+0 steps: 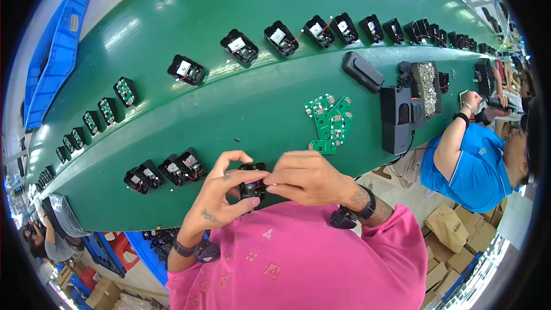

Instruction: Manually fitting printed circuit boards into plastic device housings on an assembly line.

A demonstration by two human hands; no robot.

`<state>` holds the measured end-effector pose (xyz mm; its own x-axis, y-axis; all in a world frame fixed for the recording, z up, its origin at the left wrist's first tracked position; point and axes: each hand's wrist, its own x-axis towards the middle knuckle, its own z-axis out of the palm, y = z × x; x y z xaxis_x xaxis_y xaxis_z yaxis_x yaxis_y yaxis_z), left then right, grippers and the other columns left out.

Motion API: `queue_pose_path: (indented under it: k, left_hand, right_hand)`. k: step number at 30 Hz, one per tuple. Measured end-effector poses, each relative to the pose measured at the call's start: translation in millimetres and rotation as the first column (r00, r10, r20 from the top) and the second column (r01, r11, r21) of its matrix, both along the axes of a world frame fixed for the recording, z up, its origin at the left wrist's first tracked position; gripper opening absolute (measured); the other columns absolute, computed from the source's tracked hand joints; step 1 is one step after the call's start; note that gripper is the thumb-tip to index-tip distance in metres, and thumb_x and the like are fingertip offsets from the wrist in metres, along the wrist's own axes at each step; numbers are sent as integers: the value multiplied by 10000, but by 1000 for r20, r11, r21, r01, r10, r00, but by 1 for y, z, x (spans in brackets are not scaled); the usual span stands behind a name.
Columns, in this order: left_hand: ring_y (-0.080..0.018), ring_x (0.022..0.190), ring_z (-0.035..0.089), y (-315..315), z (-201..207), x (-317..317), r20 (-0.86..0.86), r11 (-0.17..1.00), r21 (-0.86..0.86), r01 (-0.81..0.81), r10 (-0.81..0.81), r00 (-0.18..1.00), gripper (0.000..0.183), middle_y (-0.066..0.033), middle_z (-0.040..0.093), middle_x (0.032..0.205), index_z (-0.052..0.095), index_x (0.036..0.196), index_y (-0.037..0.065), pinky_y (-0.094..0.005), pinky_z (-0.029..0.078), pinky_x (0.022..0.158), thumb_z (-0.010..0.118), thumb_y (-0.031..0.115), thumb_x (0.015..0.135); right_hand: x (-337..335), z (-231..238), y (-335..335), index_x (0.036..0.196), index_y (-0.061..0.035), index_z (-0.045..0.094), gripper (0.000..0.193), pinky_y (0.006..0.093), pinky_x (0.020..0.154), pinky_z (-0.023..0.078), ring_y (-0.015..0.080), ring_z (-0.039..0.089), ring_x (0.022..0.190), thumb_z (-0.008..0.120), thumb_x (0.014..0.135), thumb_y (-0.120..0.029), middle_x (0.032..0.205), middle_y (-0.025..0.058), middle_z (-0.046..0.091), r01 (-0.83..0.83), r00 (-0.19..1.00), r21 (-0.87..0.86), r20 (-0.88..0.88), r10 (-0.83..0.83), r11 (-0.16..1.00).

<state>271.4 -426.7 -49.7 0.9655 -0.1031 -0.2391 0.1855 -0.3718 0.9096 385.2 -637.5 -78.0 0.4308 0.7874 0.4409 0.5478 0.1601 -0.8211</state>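
Close to my body, at the near edge of the green table, my left hand point(221, 195) grips a small black plastic housing point(252, 188) between thumb and fingers. From the right, my right hand point(307, 178) reaches to the same housing, its fingers pinched together at the rim. Whatever those fingertips hold is too small to make out. To the left of my hands sit several black housings point(189, 163) with white parts and wires inside. A loose pile of green circuit boards point(330, 126) lies to the right, beyond my right hand.
A long row of black housings point(240, 47) crosses the table point(241, 103). At right are a black case point(363, 72), a dark grey device point(396, 120) and a tray of small metal parts point(427, 89). A co-worker in blue point(476, 161) sits nearby. A blue bin point(57, 57) stands far left.
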Motion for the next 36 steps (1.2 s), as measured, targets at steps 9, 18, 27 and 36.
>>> queue_pose_path:
  k: [9, 18, 27, 36]
  left_hand:
    - [-108, 830, 576, -3, -27, -13, -271, 894, -401, -201, 94, 958, 235, -84, 535, 1214, 746, 1024, 18, -232, 470, 606, 611, 199, 961]
    - [-202, 1053, 574, -12, -25, -17, -50, 932, -273, -240, 236, 971, 239, -131, 597, 1175, 716, 950, -3, -310, 455, 865, 553, 167, 988]
    - [-208, 854, 620, -12, -9, -13, 213, 932, 176, -318, 279, 936, 173, -146, 571, 1233, 687, 1005, 6, -346, 501, 788, 620, -33, 850]
    - [-129, 717, 507, 2, -13, -29, 357, 888, 13, -460, 426, 832, 127, -107, 563, 1250, 677, 962, -16, -289, 449, 695, 625, -30, 847]
  right_hand:
    - [-11, -25, -95, 1141, -37, 672, 408, 399, 749, 484, 309, 543, 923, 773, 746, -38, 984, 101, 541, 550, 810, -500, 513, -283, 669]
    - [8, -30, -72, 991, -14, 643, 197, 421, 779, 484, 334, 570, 908, 688, 808, 40, 974, 126, 593, 528, 796, -241, 475, -375, 815]
    - [-5, 21, 34, 1017, 24, 636, 104, 244, 486, 458, 80, 613, 588, 626, 945, -50, 721, 67, 675, 34, 873, -211, -470, -132, 977]
    - [-6, 21, 52, 1010, 5, 606, 110, 204, 495, 418, 50, 558, 573, 637, 956, -86, 705, 26, 640, -95, 744, -295, -655, -129, 951]
